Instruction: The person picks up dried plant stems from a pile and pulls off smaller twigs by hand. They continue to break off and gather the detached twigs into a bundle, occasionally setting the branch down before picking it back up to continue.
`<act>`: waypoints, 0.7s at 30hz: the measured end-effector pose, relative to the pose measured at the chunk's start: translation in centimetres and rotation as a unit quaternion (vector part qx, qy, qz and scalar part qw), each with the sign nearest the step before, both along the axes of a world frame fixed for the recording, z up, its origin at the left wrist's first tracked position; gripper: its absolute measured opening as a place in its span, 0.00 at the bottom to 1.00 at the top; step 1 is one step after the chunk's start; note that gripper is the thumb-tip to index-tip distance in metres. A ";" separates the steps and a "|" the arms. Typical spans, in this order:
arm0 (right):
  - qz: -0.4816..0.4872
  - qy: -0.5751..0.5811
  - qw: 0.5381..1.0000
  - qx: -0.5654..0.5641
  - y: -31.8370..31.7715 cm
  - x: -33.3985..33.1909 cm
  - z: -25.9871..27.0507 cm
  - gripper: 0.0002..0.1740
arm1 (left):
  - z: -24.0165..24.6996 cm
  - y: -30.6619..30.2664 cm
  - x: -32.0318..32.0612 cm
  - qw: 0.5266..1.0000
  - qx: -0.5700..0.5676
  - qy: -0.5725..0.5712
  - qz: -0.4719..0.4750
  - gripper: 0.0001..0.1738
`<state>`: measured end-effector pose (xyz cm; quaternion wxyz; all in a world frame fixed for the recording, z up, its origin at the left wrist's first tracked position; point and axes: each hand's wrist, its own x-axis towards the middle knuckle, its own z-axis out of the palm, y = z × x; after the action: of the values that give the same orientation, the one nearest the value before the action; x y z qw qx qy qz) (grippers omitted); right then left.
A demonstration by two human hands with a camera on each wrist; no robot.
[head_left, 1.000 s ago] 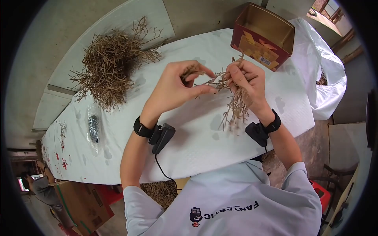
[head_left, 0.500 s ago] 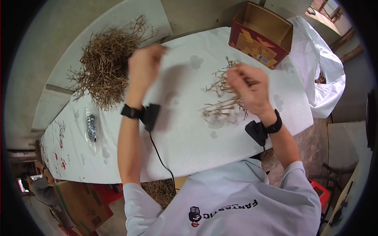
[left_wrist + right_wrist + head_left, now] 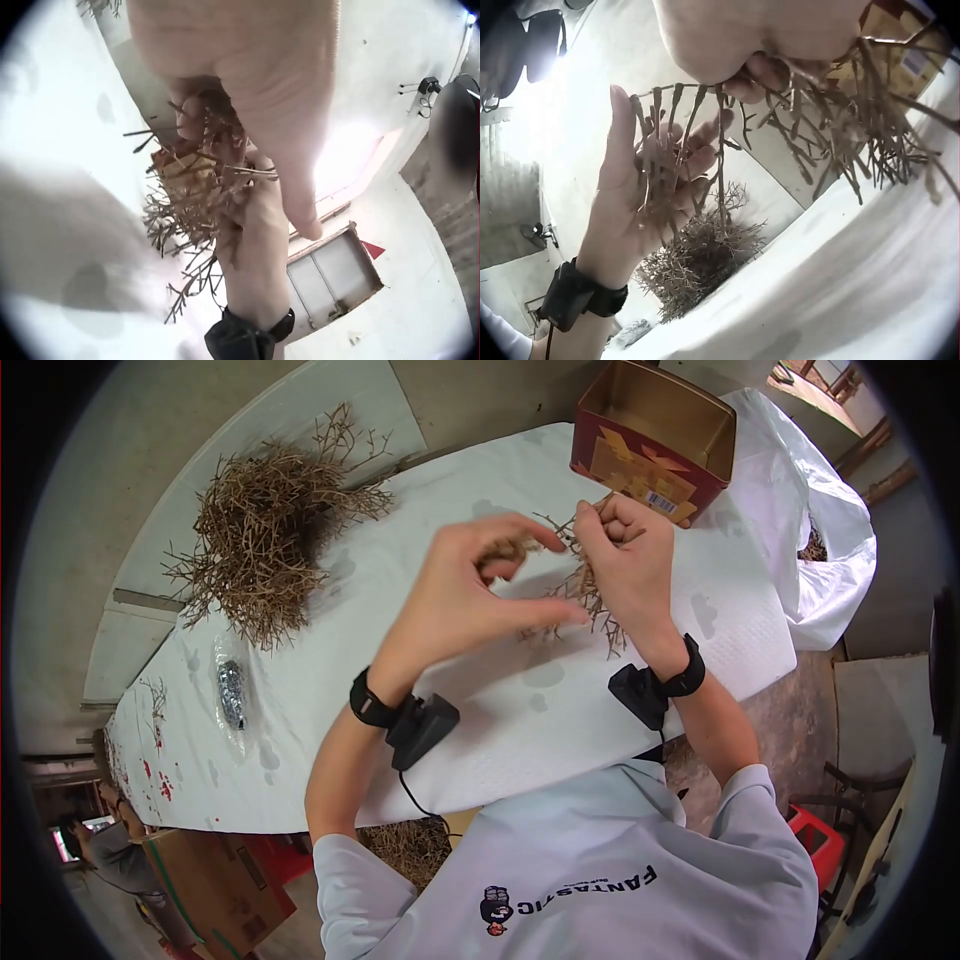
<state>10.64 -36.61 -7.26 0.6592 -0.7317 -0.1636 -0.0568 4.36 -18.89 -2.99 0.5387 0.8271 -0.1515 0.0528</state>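
Note:
My right hand (image 3: 635, 560) pinches a bunch of dry, branching brown twigs (image 3: 590, 590), which hangs below its fingers over the white-covered table. Facing it from the left, my left hand (image 3: 445, 595) keeps its thumb and index finger spread wide near the bunch. Its other fingers curl round a few short twig pieces (image 3: 505, 548). In the right wrist view, several thin twigs (image 3: 679, 161) with thickened ends stretch across the left palm. A large tangled pile of twigs (image 3: 265, 540) lies at the back left.
A red and gold open tin (image 3: 610, 460) stands at the back right beside a white plastic bag (image 3: 835, 595). Left on the table are a clear-wrapped packet (image 3: 232, 695) and red spots (image 3: 165, 782). Beyond the table's left end are a cardboard box (image 3: 210, 885) and another person (image 3: 120, 860).
The left hand swung away toward the twig pile, then came back beside the right hand with thumb and index finger spread. The right hand kept its grip on the twig bunch.

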 end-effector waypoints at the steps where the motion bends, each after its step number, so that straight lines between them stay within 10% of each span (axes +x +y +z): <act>1: -0.003 0.001 1.000 0.000 0.1 0.0 -0.1 0.17 | -0.1 -0.5 -0.1 1.000 0.000 0.001 -0.003 0.09; 21: 0.080 -0.039 0.989 -0.120 -0.9 1.0 -0.2 0.14 | -1.7 2.6 1.0 0.987 -0.096 0.129 -0.030 0.27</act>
<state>11.63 -37.52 -7.50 0.5626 -0.7870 -0.2529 -0.0120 5.33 -16.34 -4.73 0.6319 0.7665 -0.0996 -0.0562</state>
